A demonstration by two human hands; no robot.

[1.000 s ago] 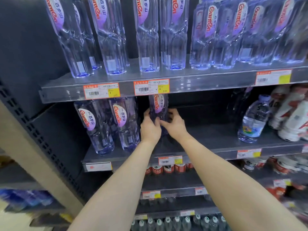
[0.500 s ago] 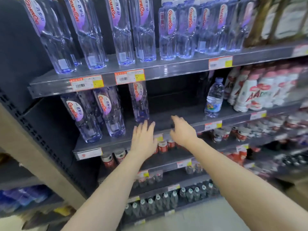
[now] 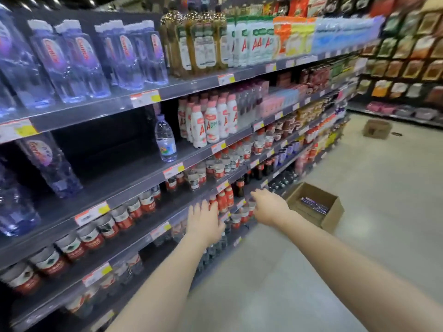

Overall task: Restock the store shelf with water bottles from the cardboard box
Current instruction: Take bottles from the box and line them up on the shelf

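An open cardboard box (image 3: 332, 212) sits on the floor at the foot of the shelving, with purple-labelled water bottles (image 3: 314, 205) lying inside. The grey store shelf (image 3: 124, 178) at the left carries a tall clear water bottle with a purple label (image 3: 51, 168), and a wide stretch beside it is bare. My left hand (image 3: 203, 220) is held out in front of the lower shelves, fingers apart, holding nothing. My right hand (image 3: 271, 207) is stretched out close to the box's near left corner, fingers spread and nothing in it.
A small round water bottle (image 3: 165, 140) stands alone on the same shelf, next to white and pink drink bottles (image 3: 208, 121). More purple-labelled bottles (image 3: 72, 61) fill the shelf above. A second cardboard box (image 3: 376, 128) stands farther down the aisle floor.
Both hands have let go of the bottle placed on the shelf and drawn back down. The view has swung right, bringing the box on the floor into sight.
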